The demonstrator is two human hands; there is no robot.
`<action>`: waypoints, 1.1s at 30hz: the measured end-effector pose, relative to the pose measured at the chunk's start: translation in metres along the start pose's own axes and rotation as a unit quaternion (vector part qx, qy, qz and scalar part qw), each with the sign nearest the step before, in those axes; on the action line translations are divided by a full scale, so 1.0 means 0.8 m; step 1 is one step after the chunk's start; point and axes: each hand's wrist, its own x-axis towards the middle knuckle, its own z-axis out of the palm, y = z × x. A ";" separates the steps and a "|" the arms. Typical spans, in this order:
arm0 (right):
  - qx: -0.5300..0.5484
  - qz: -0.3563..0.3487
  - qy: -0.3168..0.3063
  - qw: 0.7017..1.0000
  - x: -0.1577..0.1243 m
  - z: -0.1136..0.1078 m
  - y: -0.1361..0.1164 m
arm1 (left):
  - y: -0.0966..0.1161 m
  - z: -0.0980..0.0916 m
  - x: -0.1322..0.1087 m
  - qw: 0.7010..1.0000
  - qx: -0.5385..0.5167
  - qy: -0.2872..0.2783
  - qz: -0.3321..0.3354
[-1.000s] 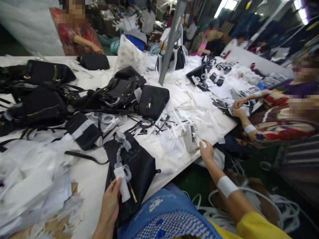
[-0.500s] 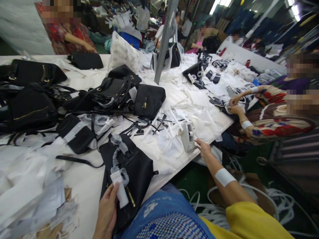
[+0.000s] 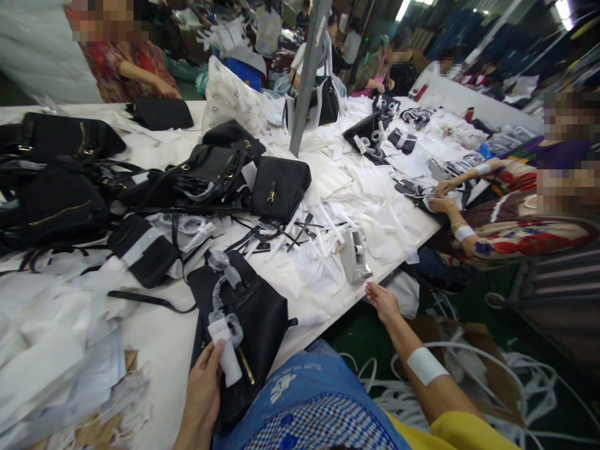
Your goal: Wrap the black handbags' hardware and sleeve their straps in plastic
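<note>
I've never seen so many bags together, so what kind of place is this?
Probably a bag workshop or packing room: black bags crowd a white table, loose white wrapping lies in heaps, and people work around it.

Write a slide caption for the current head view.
Left hand holds white wrapping on a black bag; right hand near a grey tape dispenser.

Green floor (image 3: 351,331), slanted grey post (image 3: 308,75) — bright light (image 3: 564,14)
</note>
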 end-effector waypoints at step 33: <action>-0.434 -0.124 -0.656 0.605 -0.260 0.289 0.068 | 0.014 0.027 -0.039 0.979 0.078 -0.025 0.188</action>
